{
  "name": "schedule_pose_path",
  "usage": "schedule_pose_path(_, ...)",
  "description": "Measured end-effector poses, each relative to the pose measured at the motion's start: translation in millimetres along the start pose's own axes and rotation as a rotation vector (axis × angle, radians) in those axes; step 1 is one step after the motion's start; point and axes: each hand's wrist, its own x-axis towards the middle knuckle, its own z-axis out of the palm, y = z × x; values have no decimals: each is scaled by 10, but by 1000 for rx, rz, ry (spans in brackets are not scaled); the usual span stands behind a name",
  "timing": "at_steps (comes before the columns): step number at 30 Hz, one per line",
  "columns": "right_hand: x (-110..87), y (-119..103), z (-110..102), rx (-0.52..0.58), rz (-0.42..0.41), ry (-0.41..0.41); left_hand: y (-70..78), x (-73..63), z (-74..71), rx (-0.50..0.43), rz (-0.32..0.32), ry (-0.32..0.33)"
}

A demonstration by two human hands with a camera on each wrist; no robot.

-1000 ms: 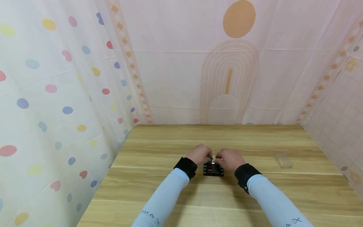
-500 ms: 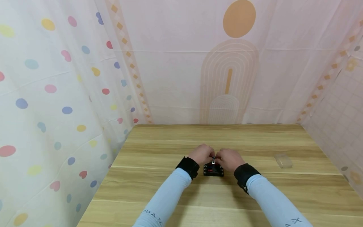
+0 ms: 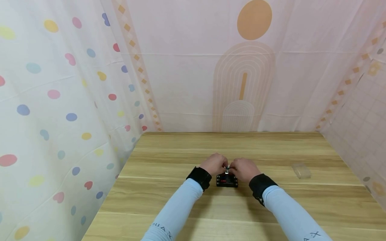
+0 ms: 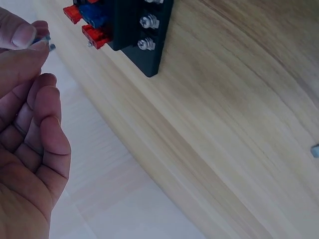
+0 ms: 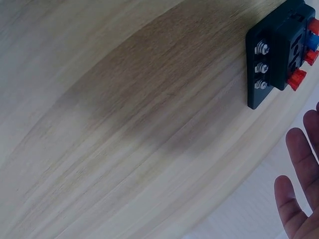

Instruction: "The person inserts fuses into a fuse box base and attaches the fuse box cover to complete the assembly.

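A black fuse box (image 3: 227,182) rests on the wooden table, with red and blue blade fuses (image 4: 94,15) seated in it and screw terminals along its edge. Over its far end, my left hand (image 3: 214,164) pinches a small blue blade fuse (image 4: 44,40), mostly covered by the thumb and finger. Facing it from the other side, my right hand (image 3: 245,169) has its thumb and forefinger close to the left fingertips; whether they grip anything is hidden. In the right wrist view its other fingers (image 5: 301,154) reach out loosely beside the fuse box.
A clear plastic cover (image 3: 301,170) lies on the table (image 3: 169,147) to the right. Patterned curtains (image 3: 187,83) hang behind and along both sides. At the right edge of the left wrist view sits a small grey object (image 4: 315,151), cut off by the frame.
My left hand has moved slightly right, bringing the blue fuse toward the right fingertips, then stayed there. The right hand, fuse box and clear cover have hardly moved.
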Motion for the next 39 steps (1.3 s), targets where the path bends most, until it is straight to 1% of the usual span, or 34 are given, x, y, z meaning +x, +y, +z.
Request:
schedule_pose_path(4,-19,1,-24,-11,19,-7,-12,-6,-4,5,-15,-7)
schedule_pose_path(9,-20,3,-33,-12,36,-8,-14,-14,-8,10,-11,-11)
schedule_pose_path(16,-22,-21,-55,0,10,4,-6,-19,-11,2,14,-10)
schedule_pose_path(20,-4,-29,-63,12,45,-30,-6,-17,-8,13,26,-1)
schedule_pose_path(25,27,-30,-72,33,81,-69,-1,-18,-9,33,23,4)
schedule_pose_path(31,57,-39,-89,34,80,-70,9,-20,3,40,24,9)
schedule_pose_path(39,69,-27,-82,25,37,-56,14,-10,13,37,38,20)
